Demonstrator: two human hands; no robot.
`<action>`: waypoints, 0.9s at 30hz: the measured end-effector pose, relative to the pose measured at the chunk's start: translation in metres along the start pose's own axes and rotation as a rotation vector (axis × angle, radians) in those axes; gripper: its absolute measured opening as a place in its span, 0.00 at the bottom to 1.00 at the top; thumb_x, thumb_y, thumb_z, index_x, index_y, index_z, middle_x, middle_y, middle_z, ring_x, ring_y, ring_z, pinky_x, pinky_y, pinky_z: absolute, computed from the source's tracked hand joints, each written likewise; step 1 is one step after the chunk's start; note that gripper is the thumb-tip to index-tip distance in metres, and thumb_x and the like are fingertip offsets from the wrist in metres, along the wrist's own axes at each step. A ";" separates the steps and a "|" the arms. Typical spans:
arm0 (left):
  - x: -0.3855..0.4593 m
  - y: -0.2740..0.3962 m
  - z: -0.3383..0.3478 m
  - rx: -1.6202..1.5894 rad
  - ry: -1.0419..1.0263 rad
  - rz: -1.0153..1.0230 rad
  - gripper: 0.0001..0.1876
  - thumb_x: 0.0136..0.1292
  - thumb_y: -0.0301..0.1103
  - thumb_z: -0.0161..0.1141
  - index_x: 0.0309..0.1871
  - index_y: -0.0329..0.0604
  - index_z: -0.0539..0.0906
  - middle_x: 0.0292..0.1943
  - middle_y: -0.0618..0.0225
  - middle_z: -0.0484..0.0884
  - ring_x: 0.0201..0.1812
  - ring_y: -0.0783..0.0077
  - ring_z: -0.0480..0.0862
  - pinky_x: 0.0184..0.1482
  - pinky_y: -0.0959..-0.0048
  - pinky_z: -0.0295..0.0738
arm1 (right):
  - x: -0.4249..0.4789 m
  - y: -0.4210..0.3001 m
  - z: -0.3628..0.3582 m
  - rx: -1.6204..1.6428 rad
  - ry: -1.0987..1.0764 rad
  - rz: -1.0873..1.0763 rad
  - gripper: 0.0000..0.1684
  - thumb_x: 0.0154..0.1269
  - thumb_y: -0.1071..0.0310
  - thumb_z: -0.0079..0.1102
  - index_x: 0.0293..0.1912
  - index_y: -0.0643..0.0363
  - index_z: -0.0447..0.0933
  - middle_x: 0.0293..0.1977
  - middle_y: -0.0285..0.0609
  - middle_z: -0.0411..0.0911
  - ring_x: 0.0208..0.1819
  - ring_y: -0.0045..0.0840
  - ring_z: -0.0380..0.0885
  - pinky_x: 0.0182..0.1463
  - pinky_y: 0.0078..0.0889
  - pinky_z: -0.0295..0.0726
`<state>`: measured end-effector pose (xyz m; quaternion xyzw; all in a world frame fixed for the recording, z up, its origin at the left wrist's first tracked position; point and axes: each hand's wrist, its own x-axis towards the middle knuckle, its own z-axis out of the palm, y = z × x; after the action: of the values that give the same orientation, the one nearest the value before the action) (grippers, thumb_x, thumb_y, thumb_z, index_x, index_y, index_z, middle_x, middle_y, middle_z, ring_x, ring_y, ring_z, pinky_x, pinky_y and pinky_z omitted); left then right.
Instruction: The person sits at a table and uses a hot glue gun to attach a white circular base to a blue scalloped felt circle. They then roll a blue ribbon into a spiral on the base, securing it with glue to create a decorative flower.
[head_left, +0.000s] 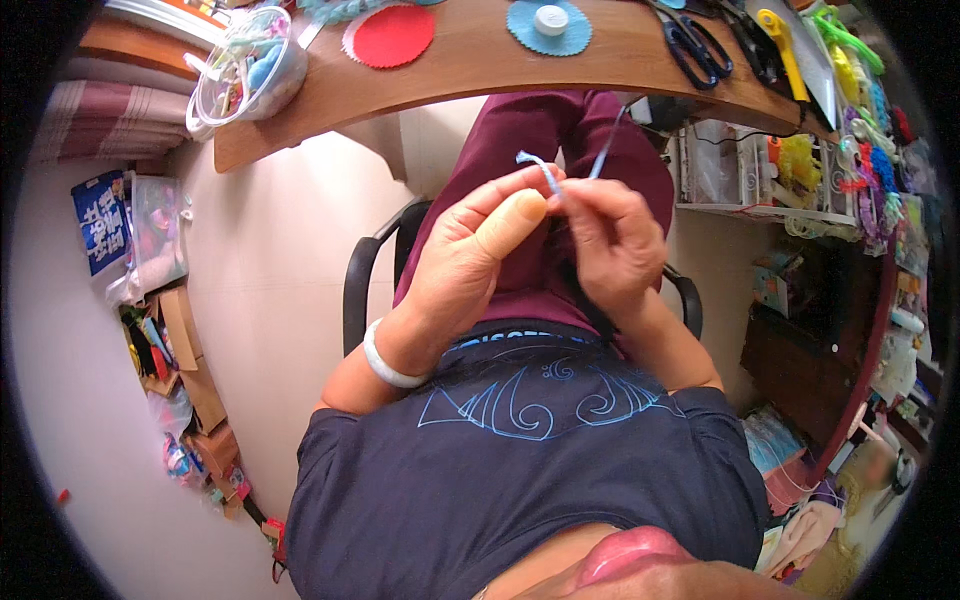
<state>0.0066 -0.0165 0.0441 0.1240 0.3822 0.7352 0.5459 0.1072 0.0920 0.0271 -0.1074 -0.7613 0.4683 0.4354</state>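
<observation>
Above my lap, my left hand (469, 247) and my right hand (619, 244) meet at the fingertips. A thin light-blue cord or ribbon (609, 142) is pinched between them. Its short frayed end sticks up over the left fingers. The longer strand runs from the right hand up toward the table edge. My left thumb lies straight along the near side, and a pale bangle (390, 360) circles that wrist. Where exactly the fingers grip the cord is hidden and slightly blurred.
On the wooden table (465, 75) lie a red felt disc (394, 35), a blue felt disc (517, 34) under a small white cap (551, 20), scissors (694, 52) and a yellow-handled tool (784, 56). A clear tub (281, 82) stands left. Black chair armrests (360, 292) flank me.
</observation>
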 end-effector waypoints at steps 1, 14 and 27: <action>0.004 0.000 0.002 0.014 0.018 0.032 0.17 0.67 0.32 0.51 0.56 0.36 0.73 0.54 0.59 0.75 0.54 0.73 0.75 0.55 0.74 0.67 | -0.003 -0.003 0.001 -0.016 -0.023 0.004 0.08 0.59 0.80 0.57 0.41 0.65 0.74 0.31 0.45 0.78 0.32 0.24 0.79 0.37 0.22 0.77; 0.016 -0.003 -0.003 -0.014 0.011 0.010 0.09 0.65 0.31 0.54 0.44 0.36 0.77 0.35 0.67 0.80 0.38 0.77 0.79 0.43 0.80 0.74 | 0.014 -0.005 -0.022 0.134 -0.067 0.373 0.15 0.62 0.77 0.54 0.49 0.65 0.73 0.52 0.42 0.69 0.29 0.07 0.64 0.34 0.12 0.67; 0.014 0.000 -0.010 0.090 -0.049 -0.063 0.07 0.64 0.31 0.56 0.41 0.37 0.76 0.33 0.71 0.78 0.31 0.83 0.76 0.35 0.83 0.72 | 0.043 0.010 -0.023 0.696 -0.285 0.712 0.03 0.62 0.76 0.55 0.33 0.64 0.77 0.36 0.39 0.77 0.26 0.10 0.69 0.27 0.11 0.67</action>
<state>-0.0046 -0.0079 0.0334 0.1544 0.4049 0.6966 0.5718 0.0970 0.1363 0.0471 -0.1440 -0.5284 0.8230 0.1510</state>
